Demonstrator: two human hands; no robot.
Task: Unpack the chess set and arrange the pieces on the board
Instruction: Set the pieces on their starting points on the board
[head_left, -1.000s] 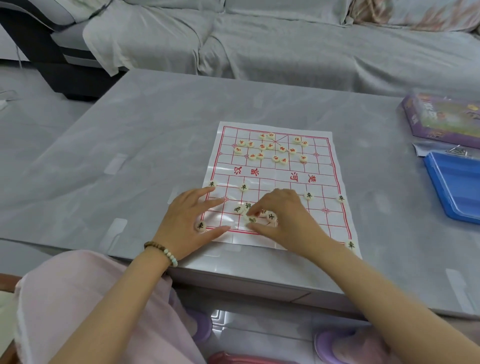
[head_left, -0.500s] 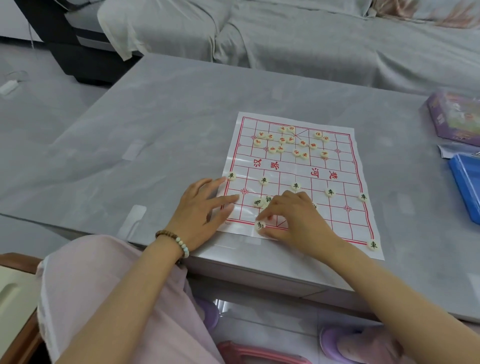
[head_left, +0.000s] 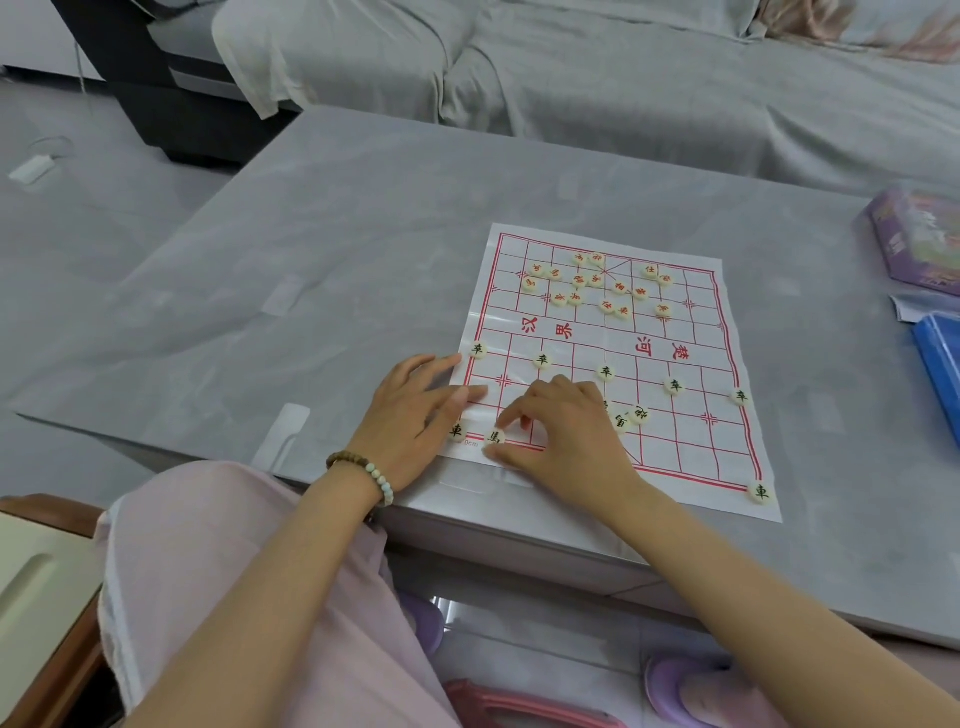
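Note:
A white paper chess board (head_left: 675, 338) with red lines lies on the grey table. Red-lettered round pieces (head_left: 597, 283) sit bunched on its far half. Black-lettered pieces stand in a spaced row (head_left: 542, 360) across the near half, and one stands at each near corner (head_left: 456, 430) (head_left: 760, 491). Two more black pieces (head_left: 631, 418) lie loose beside my right hand. My left hand (head_left: 415, 410) rests flat with straight fingers on the board's left edge. My right hand (head_left: 566, 431) pinches a black-lettered piece (head_left: 494, 437) between thumb and forefinger on the near row, just right of the left corner piece.
A purple box (head_left: 919, 239) and a blue tray (head_left: 940, 374) sit at the table's right side. A sofa under grey cloth (head_left: 623, 78) stands behind the table (head_left: 311, 260). The board's near edge lies almost at the table's front edge.
My right hand has slid left along the near row with the pinched piece, toward the left corner. My left hand has stayed on the board's left edge.

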